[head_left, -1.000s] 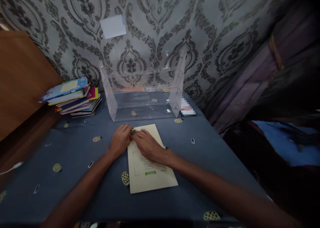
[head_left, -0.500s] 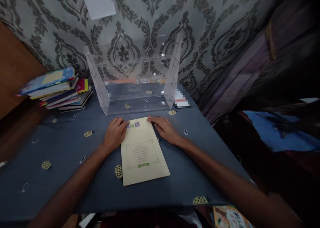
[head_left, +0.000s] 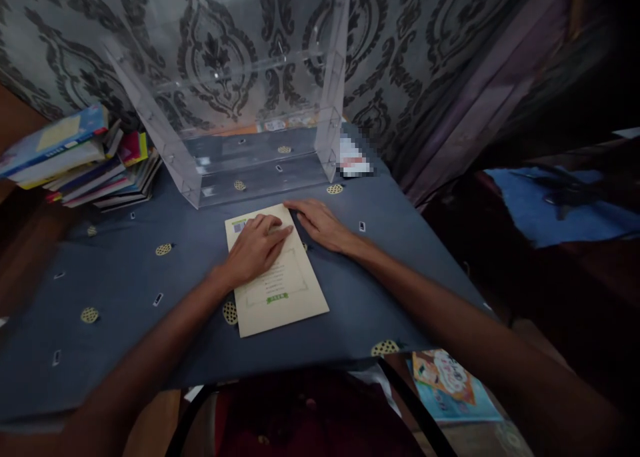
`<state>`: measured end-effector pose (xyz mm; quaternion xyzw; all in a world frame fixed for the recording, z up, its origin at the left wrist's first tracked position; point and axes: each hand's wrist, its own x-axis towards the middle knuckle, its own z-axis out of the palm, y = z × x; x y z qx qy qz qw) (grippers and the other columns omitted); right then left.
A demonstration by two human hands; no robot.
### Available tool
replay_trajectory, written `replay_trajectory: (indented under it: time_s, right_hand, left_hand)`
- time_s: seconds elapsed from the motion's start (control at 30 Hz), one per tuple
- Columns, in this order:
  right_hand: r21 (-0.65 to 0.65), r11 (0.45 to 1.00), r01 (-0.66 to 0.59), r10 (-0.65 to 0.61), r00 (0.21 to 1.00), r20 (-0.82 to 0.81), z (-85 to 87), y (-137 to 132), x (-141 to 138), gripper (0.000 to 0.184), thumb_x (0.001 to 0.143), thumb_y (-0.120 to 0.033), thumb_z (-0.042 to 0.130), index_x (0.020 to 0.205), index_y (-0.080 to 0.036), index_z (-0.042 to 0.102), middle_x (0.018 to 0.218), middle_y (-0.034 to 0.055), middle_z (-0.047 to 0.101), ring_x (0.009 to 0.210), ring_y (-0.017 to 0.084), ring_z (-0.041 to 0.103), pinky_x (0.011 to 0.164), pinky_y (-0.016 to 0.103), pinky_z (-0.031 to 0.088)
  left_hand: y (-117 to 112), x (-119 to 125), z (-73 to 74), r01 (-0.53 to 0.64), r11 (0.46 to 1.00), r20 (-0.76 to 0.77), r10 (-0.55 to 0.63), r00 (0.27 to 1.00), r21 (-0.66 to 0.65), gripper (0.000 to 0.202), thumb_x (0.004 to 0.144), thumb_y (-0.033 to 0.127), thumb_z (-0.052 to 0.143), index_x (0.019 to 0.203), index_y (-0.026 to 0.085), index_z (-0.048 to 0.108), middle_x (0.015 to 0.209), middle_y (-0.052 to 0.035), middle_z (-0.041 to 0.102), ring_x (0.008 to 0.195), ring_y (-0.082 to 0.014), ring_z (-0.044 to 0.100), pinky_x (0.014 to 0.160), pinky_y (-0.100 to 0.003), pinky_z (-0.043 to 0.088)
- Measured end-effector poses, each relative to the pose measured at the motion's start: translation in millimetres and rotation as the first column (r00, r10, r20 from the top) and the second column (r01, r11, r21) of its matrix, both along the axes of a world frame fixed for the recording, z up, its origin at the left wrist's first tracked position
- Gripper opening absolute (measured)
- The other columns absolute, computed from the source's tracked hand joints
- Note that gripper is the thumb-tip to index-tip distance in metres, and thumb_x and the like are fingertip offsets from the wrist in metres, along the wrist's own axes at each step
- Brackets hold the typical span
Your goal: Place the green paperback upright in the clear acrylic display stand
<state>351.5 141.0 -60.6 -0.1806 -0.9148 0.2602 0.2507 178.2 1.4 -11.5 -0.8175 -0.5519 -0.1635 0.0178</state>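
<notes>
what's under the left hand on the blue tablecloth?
The left hand lies flat on a cream rectangular booklet with green print. Its upper middle is covered by the hand. The right hand rests at the booklet's right edge on the blue tablecloth.

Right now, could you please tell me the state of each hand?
Left hand: open, resting flat on the cream booklet.
Right hand: open, flat at the booklet's right edge, holding nothing.

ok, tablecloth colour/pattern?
Dark blue tablecloth with scattered cream dotted rounds; head view.
</notes>
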Motion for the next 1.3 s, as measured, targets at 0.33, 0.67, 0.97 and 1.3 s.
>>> replay_trajectory:
  time_s: [0.33, 0.67, 0.97, 1.3]
  right_hand:
    - [0.000, 1.000, 0.008, -0.008, 1.000, 0.016, 3.6, -2, 1, 0.044, 0.099, -0.021, 0.034, 0.139, -0.020, 0.053, 0.136, 0.0108, 0.063, 0.127, 0.026, 0.055, 0.109, 0.051, 0.040]
    - [0.039, 0.999, -0.008, 0.010, 0.999, -0.052, -1.3, 0, 3, 0.044, 0.100, -0.022, 0.034, 0.140, -0.022, 0.052, 0.136, 0.0116, 0.063, 0.125, 0.027, 0.058, 0.107, 0.055, 0.044]
    - [0.065, 0.998, 0.009, -0.008, 1.000, -0.022, 3.1, -4, 4, 0.040, 0.099, -0.019, 0.038, 0.134, -0.020, 0.057, 0.145, 0.0154, 0.056, 0.134, 0.027, 0.051, 0.108, 0.056, 0.044]
    - [-0.016, 0.992, 0.121, -0.122, 0.990, -0.075, 17.8, -1, 5, 0.034, 0.099, -0.023, 0.040, 0.122, -0.020, 0.065, 0.107, 0.0106, 0.073, 0.100, 0.026, 0.065, 0.099, 0.049, 0.047]
  left_hand:
    - [-70, 50, 12.7, 0.273, 0.951, 0.080, -0.264, 0.961, -0.148, 0.035, 0.096, 0.036, 0.058, 0.126, 0.018, 0.059, 0.123, -0.0142, 0.061, 0.112, -0.0275, 0.054, 0.095, -0.044, 0.045]
    - [-73, 46, 13.6, 0.279, 0.956, 0.013, -0.279, 0.960, -0.088, 0.028, 0.100, 0.020, 0.049, 0.127, 0.020, 0.055, 0.120, -0.0095, 0.065, 0.114, -0.0231, 0.055, 0.098, -0.042, 0.045]
    - [-86, 3, 13.7, 0.285, 0.943, 0.058, -0.279, 0.958, -0.172, 0.040, 0.095, 0.010, 0.051, 0.129, 0.029, 0.060, 0.131, -0.0049, 0.067, 0.128, -0.0199, 0.055, 0.114, -0.046, 0.037]
    - [-101, -26, 42.9, 0.141, 0.930, 0.045, -0.133, 0.990, -0.341, 0.023, 0.095, 0.022, 0.057, 0.118, 0.026, 0.063, 0.135, -0.0055, 0.065, 0.132, -0.0215, 0.053, 0.116, -0.048, 0.036]
